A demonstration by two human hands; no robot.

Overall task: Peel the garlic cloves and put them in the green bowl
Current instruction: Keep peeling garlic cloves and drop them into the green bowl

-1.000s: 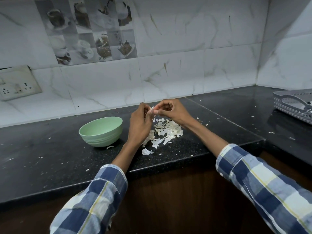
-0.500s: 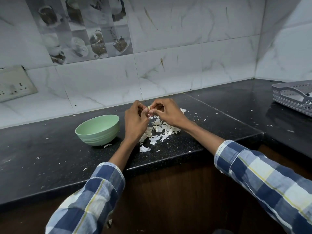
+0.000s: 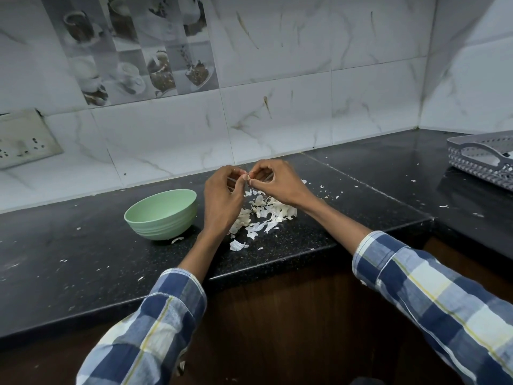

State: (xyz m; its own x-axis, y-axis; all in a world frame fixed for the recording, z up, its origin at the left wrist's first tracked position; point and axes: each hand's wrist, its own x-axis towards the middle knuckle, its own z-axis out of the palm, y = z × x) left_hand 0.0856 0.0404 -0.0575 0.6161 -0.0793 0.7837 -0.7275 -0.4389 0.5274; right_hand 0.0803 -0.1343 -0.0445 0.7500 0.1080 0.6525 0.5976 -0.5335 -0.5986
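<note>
My left hand [image 3: 222, 200] and my right hand [image 3: 273, 182] meet fingertip to fingertip above the black counter, pinching a small garlic clove [image 3: 248, 177] between them. Most of the clove is hidden by my fingers. Under and in front of my hands lies a heap of white garlic peels [image 3: 263, 215]. The pale green bowl [image 3: 162, 213] stands on the counter just left of my left hand; its inside is hidden from this angle.
A grey perforated plastic basket [image 3: 483, 159] sits at the far right of the counter [image 3: 83, 259]. Loose peel scraps are scattered over the dark surface. A socket plate [image 3: 22, 140] is on the tiled wall at the left. The counter's front edge runs below my wrists.
Both hands stay together on the clove over the peel heap. The view has tilted slightly, so the bowl and hands sit a little lower and further left.
</note>
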